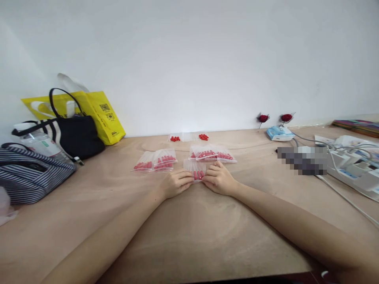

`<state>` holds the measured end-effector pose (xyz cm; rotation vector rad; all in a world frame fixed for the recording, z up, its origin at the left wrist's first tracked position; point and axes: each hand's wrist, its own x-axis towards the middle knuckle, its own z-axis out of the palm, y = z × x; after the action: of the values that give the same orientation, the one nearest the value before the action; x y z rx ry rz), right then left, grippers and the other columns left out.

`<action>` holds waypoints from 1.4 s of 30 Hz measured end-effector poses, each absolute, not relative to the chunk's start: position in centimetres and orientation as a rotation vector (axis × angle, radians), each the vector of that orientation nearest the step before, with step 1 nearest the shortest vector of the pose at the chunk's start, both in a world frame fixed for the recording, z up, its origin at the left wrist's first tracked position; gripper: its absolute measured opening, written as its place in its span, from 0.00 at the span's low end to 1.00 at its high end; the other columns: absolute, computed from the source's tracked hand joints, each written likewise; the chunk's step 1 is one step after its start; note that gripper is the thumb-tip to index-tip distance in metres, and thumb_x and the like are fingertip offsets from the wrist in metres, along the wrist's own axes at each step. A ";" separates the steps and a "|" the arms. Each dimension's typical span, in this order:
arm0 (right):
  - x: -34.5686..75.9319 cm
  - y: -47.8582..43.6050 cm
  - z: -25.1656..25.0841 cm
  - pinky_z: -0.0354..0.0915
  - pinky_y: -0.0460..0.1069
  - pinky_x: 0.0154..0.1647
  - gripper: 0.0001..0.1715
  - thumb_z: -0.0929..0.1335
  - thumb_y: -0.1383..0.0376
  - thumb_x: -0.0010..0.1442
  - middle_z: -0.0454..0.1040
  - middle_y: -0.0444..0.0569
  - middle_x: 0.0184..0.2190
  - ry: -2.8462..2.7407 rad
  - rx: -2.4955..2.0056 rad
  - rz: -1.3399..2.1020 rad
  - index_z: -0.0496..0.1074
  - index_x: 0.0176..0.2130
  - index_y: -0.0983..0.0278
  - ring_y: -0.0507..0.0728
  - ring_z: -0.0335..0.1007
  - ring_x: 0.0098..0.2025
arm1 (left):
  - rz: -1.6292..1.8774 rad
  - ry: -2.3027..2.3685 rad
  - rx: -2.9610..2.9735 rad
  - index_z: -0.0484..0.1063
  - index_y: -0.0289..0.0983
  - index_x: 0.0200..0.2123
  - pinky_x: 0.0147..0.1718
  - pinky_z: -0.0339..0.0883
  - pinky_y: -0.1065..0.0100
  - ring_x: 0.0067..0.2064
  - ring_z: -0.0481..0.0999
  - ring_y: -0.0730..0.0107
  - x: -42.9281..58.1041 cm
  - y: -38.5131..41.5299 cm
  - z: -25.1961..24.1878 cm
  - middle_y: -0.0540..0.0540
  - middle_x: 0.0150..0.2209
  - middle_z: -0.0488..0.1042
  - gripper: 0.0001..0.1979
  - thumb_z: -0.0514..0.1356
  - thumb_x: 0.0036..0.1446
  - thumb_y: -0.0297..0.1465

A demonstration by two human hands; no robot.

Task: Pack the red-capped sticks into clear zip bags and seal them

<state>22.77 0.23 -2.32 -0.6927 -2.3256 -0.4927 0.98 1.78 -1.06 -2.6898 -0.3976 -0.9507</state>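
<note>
A small clear zip bag [191, 165] with several red capsule-shaped pieces [199, 174] inside lies on the table between my hands. My left hand [177, 183] pinches its left lower edge, and my right hand [218, 178] closes on its right lower corner. Just beyond are more filled zip bags: an overlapping group [164, 158] to the left, beside a bag [144, 163], and another overlapping pile [211, 153] to the right. My fingers cover parts of the held bag's edges.
Loose red pieces [175, 139] and more red pieces [203, 137] lie near the wall around clear bags [189, 136]. At left stand a yellow bag [108, 118], a black handbag [85, 136] and a striped bag [38, 173]. A tissue pack [280, 134] and power strip [352, 175] sit right.
</note>
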 end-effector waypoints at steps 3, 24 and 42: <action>22.1 0.1 -2.0 0.49 0.50 0.39 0.14 0.60 0.67 0.59 0.67 0.45 0.21 -2.326 -0.697 -0.496 0.68 0.25 0.65 0.52 0.60 0.30 | -0.967 -0.385 -2.649 0.71 0.37 0.32 0.37 0.70 0.70 0.35 0.75 0.71 1.3 1.4 -0.9 0.47 0.33 0.76 0.06 0.54 0.56 0.26; 23.4 0.2 -2.9 0.60 0.48 0.36 0.09 0.62 0.72 0.52 0.65 0.52 0.39 -2.324 -0.805 -0.170 0.65 0.36 0.64 0.52 0.63 0.35 | -1.154 -1.375 -2.496 0.58 0.36 0.35 0.32 0.65 0.68 0.35 0.72 0.68 0.3 7.5 2.7 0.43 0.38 0.71 0.07 0.44 0.60 0.31; 24.2 0.1 -3.0 0.60 0.50 0.37 0.03 0.64 0.70 0.50 0.66 0.51 0.37 -2.200 -1.023 -0.181 0.67 0.29 0.64 0.56 0.61 0.38 | -0.459 -1.290 -2.678 0.66 0.38 0.44 0.43 0.63 0.62 0.45 0.69 0.60 -5.9 6.3 2.6 0.43 0.44 0.70 0.17 0.53 0.53 0.39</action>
<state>24.22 0.13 -3.00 -1.0232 -2.1996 -0.1807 -5.93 6.29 2.62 -2.6780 -1.2900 -0.4590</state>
